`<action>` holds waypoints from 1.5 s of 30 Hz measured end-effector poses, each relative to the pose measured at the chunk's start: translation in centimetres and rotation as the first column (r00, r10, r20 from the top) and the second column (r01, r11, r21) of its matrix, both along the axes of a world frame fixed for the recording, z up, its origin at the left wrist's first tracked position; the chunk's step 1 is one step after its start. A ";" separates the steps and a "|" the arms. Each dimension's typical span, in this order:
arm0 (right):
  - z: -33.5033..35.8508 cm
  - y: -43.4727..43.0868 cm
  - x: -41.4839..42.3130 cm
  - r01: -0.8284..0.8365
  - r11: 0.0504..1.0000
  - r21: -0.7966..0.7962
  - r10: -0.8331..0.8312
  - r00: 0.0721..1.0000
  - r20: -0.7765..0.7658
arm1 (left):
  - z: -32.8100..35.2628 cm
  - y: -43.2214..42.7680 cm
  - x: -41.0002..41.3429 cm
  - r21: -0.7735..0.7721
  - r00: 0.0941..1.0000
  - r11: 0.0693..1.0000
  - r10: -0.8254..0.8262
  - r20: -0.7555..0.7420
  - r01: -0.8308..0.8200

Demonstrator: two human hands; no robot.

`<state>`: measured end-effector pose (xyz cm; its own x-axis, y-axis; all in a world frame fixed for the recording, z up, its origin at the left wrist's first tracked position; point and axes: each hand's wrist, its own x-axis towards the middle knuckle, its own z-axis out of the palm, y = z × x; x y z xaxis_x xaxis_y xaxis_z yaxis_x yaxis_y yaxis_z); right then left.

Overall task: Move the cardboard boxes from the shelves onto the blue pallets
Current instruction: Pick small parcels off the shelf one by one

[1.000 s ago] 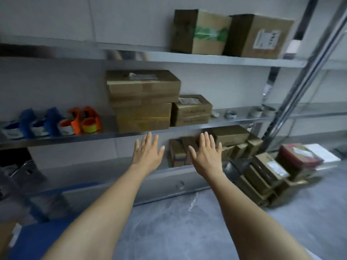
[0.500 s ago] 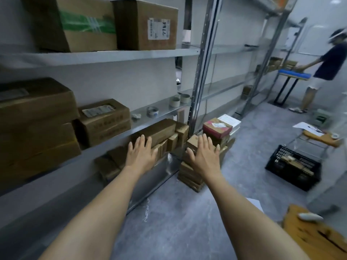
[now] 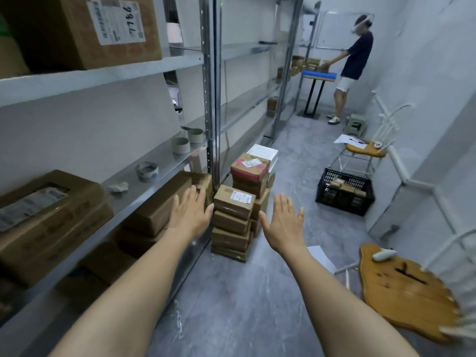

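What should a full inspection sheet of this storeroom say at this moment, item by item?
Surface: grey floor; metal shelves along the left.
Job's things: labelled box on the top shelf; flat box on the middle shelf; long box on the lower shelf; stack of boxes on the floor by the upright; blue board on a black stand at the far end.
Clutter: tape rolls and crumpled paper on the middle shelf; black crate on the floor.
Grippers: left hand and right hand, fingers straight, holding nothing.
Cables: nothing seen.
Surroundings: another person at the far end; near wooden chair; far wooden chair.
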<state>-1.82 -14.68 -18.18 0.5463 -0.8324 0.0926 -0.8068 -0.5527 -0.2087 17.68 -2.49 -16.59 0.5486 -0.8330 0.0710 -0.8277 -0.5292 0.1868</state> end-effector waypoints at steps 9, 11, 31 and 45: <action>-2.9 -9.7 4.9 0.026 0.997 0.076 -0.024 1.000 -0.019 | -3.3 -9.6 5.9 0.037 0.999 0.999 0.000 -0.054 0.002; -3.0 -12.8 6.5 0.015 0.997 0.074 -0.014 1.000 -0.013 | -3.4 -12.5 7.5 0.023 0.998 0.999 0.029 -0.064 -0.028; -10.8 -34.0 21.4 0.082 0.975 0.205 -0.072 0.996 -0.058 | -10.0 -35.9 21.2 0.120 0.986 0.986 -0.102 -0.132 0.118; -24.7 -41.8 29.1 0.243 0.852 0.463 -0.189 0.969 -0.161 | -24.4 -47.6 28.4 0.261 0.951 0.937 -0.164 -0.261 0.233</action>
